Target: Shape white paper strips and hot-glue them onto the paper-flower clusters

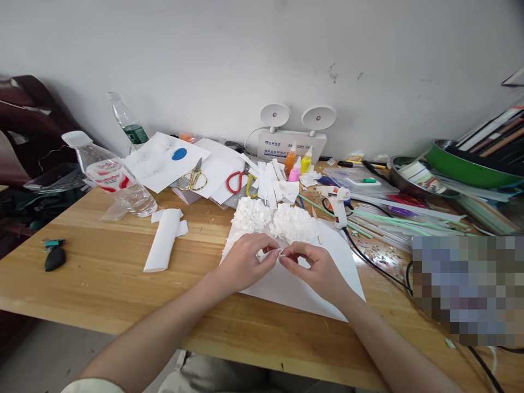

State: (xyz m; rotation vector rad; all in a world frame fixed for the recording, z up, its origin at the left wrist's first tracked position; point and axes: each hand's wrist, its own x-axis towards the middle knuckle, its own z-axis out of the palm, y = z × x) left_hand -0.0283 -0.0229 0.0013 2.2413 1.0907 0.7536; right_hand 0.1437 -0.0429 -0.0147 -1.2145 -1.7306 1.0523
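Note:
My left hand (245, 261) and my right hand (314, 267) meet over a white sheet (298, 297) on the table. Both are closed in a pinch, thumb against fingertips, on a small white piece of paper (280, 253) between them. Most of that piece is hidden by the fingers. Just beyond the hands, fluffy clusters of crumpled white paper bits (292, 222) lie on the sheet, partly covered by my left hand. Loose white paper strips (269, 183) are piled behind the clusters.
Left of the sheet lies a rolled white paper tube (162, 240), with a water bottle (123, 183) behind it. Gold scissors (193, 179) and red-handled scissors (234, 183) rest on papers. A white glue gun (338, 207) stands at right, its black cord (374, 266) trailing past the sheet.

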